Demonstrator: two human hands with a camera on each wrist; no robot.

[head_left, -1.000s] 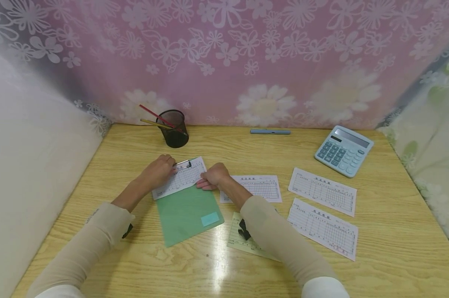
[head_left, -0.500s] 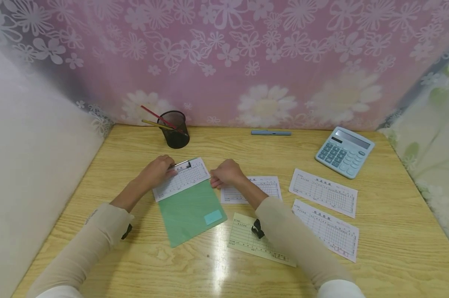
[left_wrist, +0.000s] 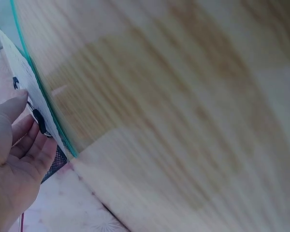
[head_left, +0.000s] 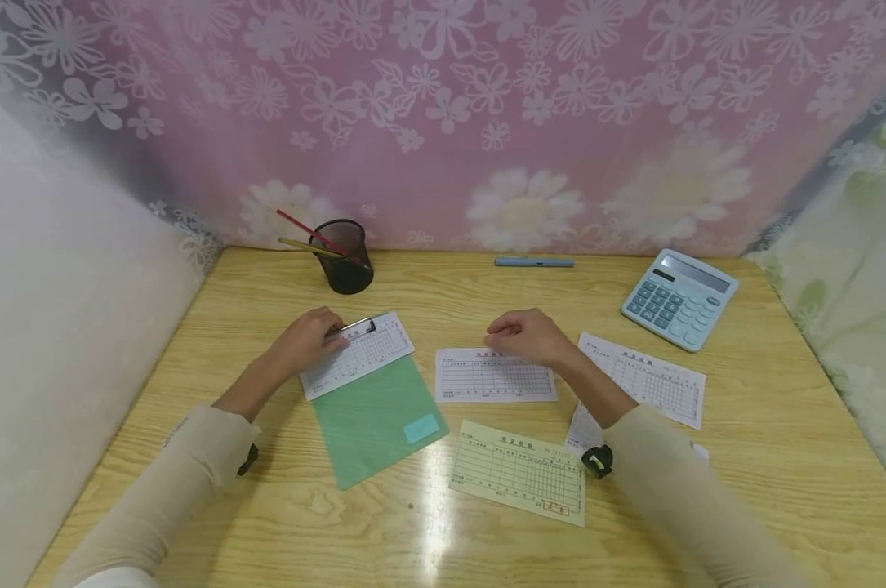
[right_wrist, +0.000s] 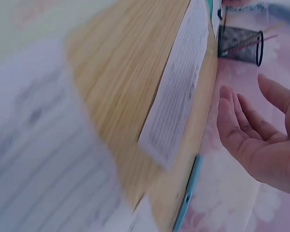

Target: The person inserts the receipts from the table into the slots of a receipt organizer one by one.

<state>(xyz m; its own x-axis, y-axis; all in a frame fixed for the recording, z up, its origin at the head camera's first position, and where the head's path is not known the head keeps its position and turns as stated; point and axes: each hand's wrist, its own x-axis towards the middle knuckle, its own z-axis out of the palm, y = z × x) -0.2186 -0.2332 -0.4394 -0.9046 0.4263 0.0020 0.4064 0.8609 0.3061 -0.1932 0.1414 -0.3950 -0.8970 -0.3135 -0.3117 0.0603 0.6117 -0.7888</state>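
My left hand [head_left: 310, 339] grips the metal clip [head_left: 356, 326] at the top of a green clip folder [head_left: 372, 416]. Under that clip a white receipt form [head_left: 369, 351] covers the folder's upper part; a blue label [head_left: 421, 429] shows near its lower right corner. In the left wrist view the thumb and curled fingers lie around the clip. My right hand [head_left: 527, 335] holds nothing, its fingers loosely bent, over the top edge of another white form [head_left: 494, 380]. A yellow form [head_left: 523, 474] with a red stamp lies nearer the front.
More white forms [head_left: 652, 380] lie on the right, one partly hidden under my right forearm. A blue calculator [head_left: 679, 300] sits at the back right. A blue pen [head_left: 534, 262] lies along the back edge. A black mesh pencil cup [head_left: 349, 273] with pencils stands at the back left.
My right hand has left the edge of the clipped form and moved right, over the middle white form. The left hand stays at the clip. The yellow form is uncovered.
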